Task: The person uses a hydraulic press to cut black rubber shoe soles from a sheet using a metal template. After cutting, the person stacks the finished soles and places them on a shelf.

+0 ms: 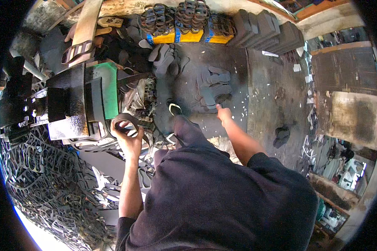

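My left hand (129,141) is raised beside the machine on the left, its fingers wrapped round a dark, bent shoe sole (125,118) that curves into a loop. My right arm stretches forward and down to a loose pile of grey shoe soles (215,78). At the near edge of that pile, my right hand (224,114) is closed at the end of one grey sole; its fingertips are partly hidden. A green sheet (108,90) lies on the machine just beyond my left hand.
Sandals (192,16) sit on yellow and blue boxes (194,36) at the back, beside stacked dark slabs (255,31). More soles (167,58) lie left of the pile. Cut-out sheet scraps (38,175) heap up at lower left. A dark sole pair (282,136) lies right.
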The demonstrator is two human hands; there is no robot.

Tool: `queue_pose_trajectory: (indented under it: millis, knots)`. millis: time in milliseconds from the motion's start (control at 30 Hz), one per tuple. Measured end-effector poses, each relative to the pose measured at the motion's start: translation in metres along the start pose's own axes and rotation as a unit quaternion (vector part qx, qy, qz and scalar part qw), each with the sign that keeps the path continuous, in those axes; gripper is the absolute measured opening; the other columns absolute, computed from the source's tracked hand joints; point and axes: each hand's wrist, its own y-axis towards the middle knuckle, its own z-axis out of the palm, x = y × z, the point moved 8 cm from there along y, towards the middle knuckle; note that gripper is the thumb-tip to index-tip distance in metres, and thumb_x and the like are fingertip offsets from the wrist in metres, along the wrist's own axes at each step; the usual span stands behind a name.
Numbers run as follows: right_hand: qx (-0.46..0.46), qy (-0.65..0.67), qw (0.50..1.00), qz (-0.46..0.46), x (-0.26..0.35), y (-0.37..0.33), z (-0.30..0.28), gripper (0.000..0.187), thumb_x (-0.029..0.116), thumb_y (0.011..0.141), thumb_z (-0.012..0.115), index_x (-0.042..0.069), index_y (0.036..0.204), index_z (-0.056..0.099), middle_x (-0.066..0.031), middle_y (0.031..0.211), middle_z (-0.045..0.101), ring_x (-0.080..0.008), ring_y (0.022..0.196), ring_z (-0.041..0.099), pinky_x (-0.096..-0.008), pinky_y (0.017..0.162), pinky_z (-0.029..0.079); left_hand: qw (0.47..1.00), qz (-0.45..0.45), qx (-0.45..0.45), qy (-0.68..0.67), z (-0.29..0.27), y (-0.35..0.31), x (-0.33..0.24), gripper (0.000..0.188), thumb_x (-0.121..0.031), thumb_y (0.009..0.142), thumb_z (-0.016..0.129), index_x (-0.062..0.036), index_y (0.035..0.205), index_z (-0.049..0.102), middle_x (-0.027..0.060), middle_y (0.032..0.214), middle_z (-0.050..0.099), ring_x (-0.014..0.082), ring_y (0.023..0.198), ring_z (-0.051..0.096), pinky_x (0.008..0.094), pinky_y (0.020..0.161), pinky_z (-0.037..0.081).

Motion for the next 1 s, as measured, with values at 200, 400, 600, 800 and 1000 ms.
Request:
queue_pose_trajectory:
  millis: [200, 400, 600, 800, 1000]
  knots:
    - [0.187, -0.196, 0.837, -0.476, 0.212, -0.215, 0.163, 0.084, 0.050, 0.082, 0.084, 0.007, 0.145, 0.048, -0.0215, 0.141, 0.055, -0.0346, 0.119, 0.063, -0.0442, 0.098, 0.053, 0.981, -0.023, -0.185, -0.045, -0.012, 0.030, -0.012, 0.104, -0.008, 0.071, 0.091, -0.0062, 0.153, 0.026, 0.0181, 0.129, 0.047, 0.0290, 0.115, 0.054, 0.0442, 0.101, 0.047]
    - [0.232, -0.203, 0.678, -0.667, 0.399, -0.290, 0.266, 0.108, 0.027, 0.070, 0.089, 0.001, 0.157, 0.029, -0.0252, 0.153, 0.041, -0.0445, 0.142, 0.040, -0.0517, 0.119, 0.033, 0.957, -0.099, -0.266, -0.066, -0.052, 0.092, -0.020, 0.070, -0.023, 0.089, 0.082, -0.0065, 0.146, 0.046, 0.0211, 0.147, 0.046, 0.0313, 0.136, 0.048, 0.0472, 0.111, 0.043]
    - [0.098, -0.391, 0.671, -0.622, 0.618, -0.187, 0.447, 0.096, 0.048, 0.069, 0.083, 0.009, 0.150, 0.049, -0.0257, 0.149, 0.048, -0.0459, 0.134, 0.050, -0.0515, 0.112, 0.044, 0.911, -0.250, -0.204, 0.256, -0.045, 0.001, 0.085, 0.056, -0.039, 0.099, 0.065, -0.0006, 0.138, 0.052, 0.0204, 0.126, 0.065, 0.0329, 0.119, 0.062, 0.0512, 0.109, 0.034]
    - [0.066, -0.381, 0.569, -0.726, 0.685, -0.147, 0.581, 0.059, 0.051, 0.075, 0.082, 0.012, 0.118, 0.075, -0.0192, 0.131, 0.066, -0.0377, 0.132, 0.052, -0.0496, 0.113, 0.040, 0.824, -0.398, -0.402, 0.014, -0.084, -0.013, 0.105, 0.046, -0.032, 0.102, 0.064, 0.0017, 0.132, 0.058, 0.0236, 0.117, 0.071, 0.0323, 0.110, 0.069, 0.0414, 0.092, 0.054]
    - [0.163, -0.423, 0.510, -0.731, 0.607, -0.172, 0.589, 0.048, 0.048, 0.081, 0.080, 0.006, 0.103, 0.077, -0.0192, 0.107, 0.074, -0.0404, 0.112, 0.065, -0.0465, 0.101, 0.049, 0.712, -0.434, -0.457, -0.311, -0.081, -0.015, 0.162, 0.045, -0.018, 0.100, 0.066, -0.0052, 0.141, 0.052, 0.0066, 0.113, 0.063, 0.0127, 0.090, 0.063, 0.0278, 0.075, 0.056]
